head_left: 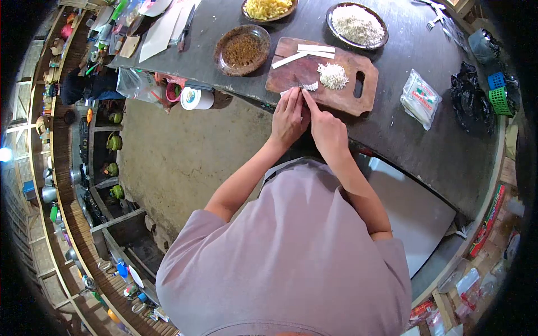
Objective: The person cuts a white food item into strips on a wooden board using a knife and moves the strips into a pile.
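Note:
On the wooden cutting board [335, 99], near its front edge, my left hand [287, 119] has its fingers closed on a white strip [284, 92], mostly hidden under them. My right hand [328, 130] is beside it with its index finger stretched forward along a knife [301, 83]; little of the blade shows and the handle is hidden in the fist. Small cut white pieces [311, 86] lie by the blade. Farther right is a heap of finely cut white bits [334, 76]. Several whole white strips [315, 51] rest along the board's far side.
Behind the board stand a brown-stained plate [242, 50], a bowl of yellow pieces [269, 8] and a plate of pale shreds [357, 26]. A plastic packet [420, 101] and black bag [472, 99] lie right. Another knife [186, 29] lies far left; a white bucket [196, 98] stands below.

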The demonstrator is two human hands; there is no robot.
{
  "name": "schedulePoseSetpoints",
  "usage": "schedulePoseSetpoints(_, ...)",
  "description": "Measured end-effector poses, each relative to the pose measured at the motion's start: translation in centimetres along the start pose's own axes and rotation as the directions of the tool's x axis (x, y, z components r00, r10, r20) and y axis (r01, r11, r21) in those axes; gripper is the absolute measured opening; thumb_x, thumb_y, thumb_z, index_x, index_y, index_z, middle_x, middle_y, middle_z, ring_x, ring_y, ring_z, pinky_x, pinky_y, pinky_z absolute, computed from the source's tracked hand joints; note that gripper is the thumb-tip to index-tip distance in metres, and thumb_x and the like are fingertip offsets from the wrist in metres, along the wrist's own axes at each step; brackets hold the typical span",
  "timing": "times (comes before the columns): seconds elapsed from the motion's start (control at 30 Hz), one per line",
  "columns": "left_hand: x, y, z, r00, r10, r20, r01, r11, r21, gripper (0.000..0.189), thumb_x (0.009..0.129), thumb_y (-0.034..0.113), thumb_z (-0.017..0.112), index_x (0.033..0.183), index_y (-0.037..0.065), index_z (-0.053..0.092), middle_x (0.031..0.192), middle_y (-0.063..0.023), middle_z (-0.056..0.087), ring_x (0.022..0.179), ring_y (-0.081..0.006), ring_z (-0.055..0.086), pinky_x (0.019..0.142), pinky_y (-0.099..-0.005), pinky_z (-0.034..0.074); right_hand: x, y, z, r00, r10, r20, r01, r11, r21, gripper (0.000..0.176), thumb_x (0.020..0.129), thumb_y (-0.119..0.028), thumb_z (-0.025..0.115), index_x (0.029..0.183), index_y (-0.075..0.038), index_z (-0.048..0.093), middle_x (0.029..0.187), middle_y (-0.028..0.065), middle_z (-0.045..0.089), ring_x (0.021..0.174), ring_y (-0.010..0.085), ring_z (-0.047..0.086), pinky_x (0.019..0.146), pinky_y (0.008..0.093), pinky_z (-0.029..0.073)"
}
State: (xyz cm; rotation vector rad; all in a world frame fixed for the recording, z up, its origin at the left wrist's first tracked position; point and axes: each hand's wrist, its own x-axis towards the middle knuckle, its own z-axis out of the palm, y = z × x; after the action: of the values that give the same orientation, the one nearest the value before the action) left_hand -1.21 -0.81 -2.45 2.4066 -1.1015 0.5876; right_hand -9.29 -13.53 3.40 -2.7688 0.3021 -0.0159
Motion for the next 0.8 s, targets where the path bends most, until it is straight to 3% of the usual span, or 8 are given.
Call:
schedulePoseSetpoints(0.17,0.0,0.0,-0.1,1.0,-0.012,0.015,0.012,1.0,-0.004,0.057,0.086,0.012,0.064,0.138,-0.01,0.056,0.142,-0.022,0.054,0.135,-0.0364,0.053,0.116,-0.0441,0.043,-4.3,1.8,-1.2,0.999,-0.009,0.034,0.012,0.996,-0.084,0.078,0.096,-0.01,0.057,0.165,-0.034,0.031,0.075,0.0134,0.07,0.062,0.0318,0.074,0.057,0.0449,0.062)
schedulePoseSetpoints(0.3,0.1,0.3,-0.4,0.999,-0.031,0.034,0.032,0.999,-0.023,0.058,0.086,0.013,0.065,0.138,-0.011,0.056,0.142,-0.0222,0.054,0.136,-0.0367,0.052,0.116,-0.0442,0.043,-2.6,0.5,-1.1,0.999,0.03,0.035,-0.029,0.999,-0.028,0.076,0.097,-0.008,0.056,0.164,-0.036,0.032,0.072,0.0152,0.069,0.065,0.0352,0.073,0.059,0.0491,0.061)
schedulePoseSetpoints(0.37,0.0,0.1,-0.2,1.0,-0.001,0.006,0.002,1.0,-0.027,0.057,0.086,0.014,0.067,0.136,-0.011,0.057,0.141,-0.0222,0.054,0.135,-0.0375,0.052,0.116,-0.0444,0.043,-0.4,-0.1,-0.2,0.999,-0.026,-0.042,0.026,0.999,-0.019,0.077,0.096,-0.008,0.055,0.164,-0.034,0.032,0.076,0.0132,0.071,0.067,0.0306,0.075,0.06,0.044,0.063)
schedulePoseSetpoints(0.47,0.1,0.1,-0.4,1.0,-0.003,0.015,0.003,1.0,-0.017,0.057,0.086,0.015,0.067,0.136,-0.011,0.057,0.14,-0.0222,0.054,0.135,-0.038,0.052,0.116,-0.0447,0.043,-0.3,-0.3,-0.6,1.0,-0.022,-0.015,0.021,0.998,-0.051,0.075,0.097,-0.007,0.055,0.164,-0.034,0.033,0.076,0.0133,0.071,0.068,0.0306,0.076,0.061,0.0436,0.063)
schedulePoseSetpoints(0.63,0.2,0.3,-0.6,1.0,-0.02,0.01,0.02,1.0,-0.024,0.056,0.086,0.01,0.064,0.137,-0.012,0.055,0.14,-0.0222,0.054,0.133,-0.0379,0.052,0.114,-0.0438,0.045,-4.5,1.6,-1.8,0.999,0.017,0.043,-0.018,1.0,0.024,0.072,0.099,-0.009,0.055,0.163,-0.035,0.034,0.074,0.0183,0.07,0.067,0.0386,0.073,0.061,0.0519,0.06)
schedulePoseSetpoints(0.77,0.3,0.3,-0.4,1.0,-0.026,-0.007,0.025,0.999,-0.021,0.052,0.087,0.01,0.065,0.133,-0.012,0.058,0.138,-0.0223,0.055,0.131,-0.0375,0.053,0.113,-0.0432,0.046,-2.1,0.5,-1.2,1.0,0.016,0.026,-0.017,0.998,0.055,0.072,0.099,-0.01,0.055,0.163,-0.035,0.035,0.075,0.0179,0.07,0.067,0.0381,0.073,0.061,0.0513,0.06)
schedulePoseSetpoints(0.8,0.5,0.3,-0.3,1.0,-0.023,-0.018,0.022,1.0,-0.018,0.052,0.087,0.01,0.065,0.133,-0.012,0.058,0.138,-0.0223,0.055,0.131,-0.0375,0.053,0.113,-0.0432,0.046,-0.9,-0.2,-0.9,1.0,0.002,0.005,-0.002,1.0,0.015,0.073,0.098,-0.009,0.054,0.163,-0.035,0.034,0.076,0.0164,0.071,0.067,0.035,0.074,0.06,0.0477,0.062)
